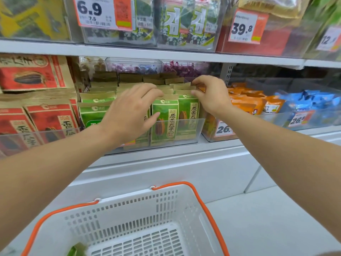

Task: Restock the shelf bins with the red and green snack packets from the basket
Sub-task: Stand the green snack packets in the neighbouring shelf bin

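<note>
At the clear plastic bin (200, 126) on the middle shelf, I am seeing both hands working among upright green packets (164, 122) with kraft-paper tops. My left hand (129, 111) is lying over the front packets, fingers spread and fairly straight, thumb touching one glossy face. My right hand (212, 93) is pinching a folded paper top in the right-hand row. Below, the white slotted basket (184, 206) with orange handles is holding a scrap of green at its near corner. Red packets (49, 122) are filling the bin just to the left.

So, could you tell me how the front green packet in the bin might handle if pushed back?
The front green packet looks like thin kraft paper, so probably light and bendy. It stands upright among others, so likely tips backward rather than sliding.
</note>
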{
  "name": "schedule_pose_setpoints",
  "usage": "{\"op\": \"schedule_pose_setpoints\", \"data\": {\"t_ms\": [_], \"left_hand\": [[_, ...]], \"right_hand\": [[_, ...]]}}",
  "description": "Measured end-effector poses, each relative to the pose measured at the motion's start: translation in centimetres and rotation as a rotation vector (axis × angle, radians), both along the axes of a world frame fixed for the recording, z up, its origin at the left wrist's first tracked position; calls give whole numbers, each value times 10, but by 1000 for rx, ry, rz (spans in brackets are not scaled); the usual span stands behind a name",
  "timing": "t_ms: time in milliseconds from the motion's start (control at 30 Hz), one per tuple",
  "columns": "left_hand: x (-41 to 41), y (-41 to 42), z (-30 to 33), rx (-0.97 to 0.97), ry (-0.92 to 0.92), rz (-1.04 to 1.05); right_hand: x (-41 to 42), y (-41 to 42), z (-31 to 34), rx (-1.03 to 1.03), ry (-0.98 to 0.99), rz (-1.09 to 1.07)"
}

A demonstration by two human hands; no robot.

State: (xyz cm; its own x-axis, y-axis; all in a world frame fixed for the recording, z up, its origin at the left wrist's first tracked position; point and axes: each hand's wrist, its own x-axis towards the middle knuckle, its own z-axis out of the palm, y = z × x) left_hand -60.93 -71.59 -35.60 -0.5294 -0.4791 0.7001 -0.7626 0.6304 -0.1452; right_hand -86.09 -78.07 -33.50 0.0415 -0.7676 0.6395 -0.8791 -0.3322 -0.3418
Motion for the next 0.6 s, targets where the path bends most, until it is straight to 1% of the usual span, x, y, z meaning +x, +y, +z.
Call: {"op": "schedule_pose_setpoints", "data": {"t_ms": [67, 133, 200, 233, 267, 300, 333, 367, 400, 433, 467, 500, 533, 600], "left_hand": [[0, 7, 0, -48, 19, -108], [4, 17, -5, -19, -15, -200], [17, 27, -22, 59, -109, -235], [28, 32, -34, 115, -172, -231], [41, 37, -47, 177, -244, -215], [55, 44, -61, 246, -330, -190], [69, 52, -73, 348, -434, -141], [83, 60, -82, 492, -547, -58], [96, 67, -92, 664, -645, 47], [110, 70, -102, 832, -699, 145], [125, 71, -112, 991, -728, 226], [139, 69, -122, 1131, -767, 298], [152, 68, -131, 1239, -817, 358], [177, 70, -146, 1337, -827, 418]], "right_hand": [[5, 7, 7, -151, -33, 24], [20, 20, 12, -264, -99, 99], [49, 43, 7, -295, -99, 267], [67, 56, -5, -274, -76, 369], [86, 68, -20, -210, -56, 468], [106, 82, -40, -90, -41, 546], [124, 96, -62, 83, -16, 613], [142, 107, -86, 314, 36, 662], [157, 116, -113, 596, 119, 689], [173, 124, -142, 894, 213, 688], [188, 131, -171, 1134, 285, 657], [202, 137, -198, 1282, 316, 608], [216, 141, -225, 1364, 297, 563], [249, 150, -267, 1477, 148, 449]]}}
